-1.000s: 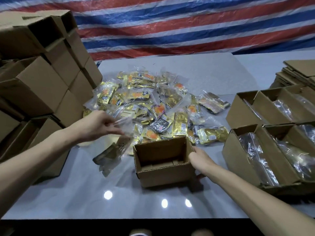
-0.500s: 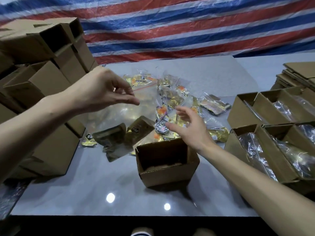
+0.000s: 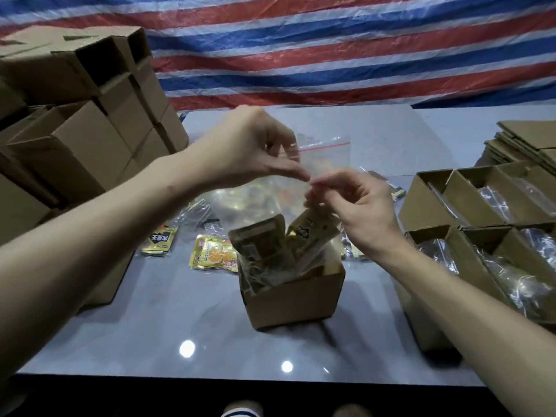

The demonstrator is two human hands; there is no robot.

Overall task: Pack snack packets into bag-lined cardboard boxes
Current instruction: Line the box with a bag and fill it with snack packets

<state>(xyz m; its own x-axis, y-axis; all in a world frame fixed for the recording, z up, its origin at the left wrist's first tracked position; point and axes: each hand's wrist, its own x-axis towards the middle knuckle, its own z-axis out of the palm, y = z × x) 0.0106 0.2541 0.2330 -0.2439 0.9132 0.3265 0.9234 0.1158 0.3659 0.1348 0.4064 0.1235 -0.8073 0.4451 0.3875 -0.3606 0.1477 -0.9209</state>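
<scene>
A small open cardboard box [image 3: 296, 299] stands in the middle of the grey table. Above it hangs a clear zip bag [image 3: 325, 158] with a red seal strip, its lower end inside the box. Brown and gold snack packets [image 3: 261, 245] sit in the bag's bottom. My left hand [image 3: 249, 149] pinches the bag's top edge from the left. My right hand [image 3: 352, 203] pinches the same edge from the right, fingertips nearly touching the left ones. A heap of loose snack packets [image 3: 215, 255] lies behind the box, mostly hidden by the bag and my hands.
Stacked closed cardboard boxes [image 3: 81, 124] fill the left side. On the right stand several open boxes lined with clear bags [image 3: 493, 254], with flat cardboard blanks [image 3: 523, 142] behind them. A striped tarp hangs at the back.
My left hand carried the bag with packets from the left over to the box and lowered its bottom in. My right hand left the box's side, rose and took hold of the bag's top edge.
</scene>
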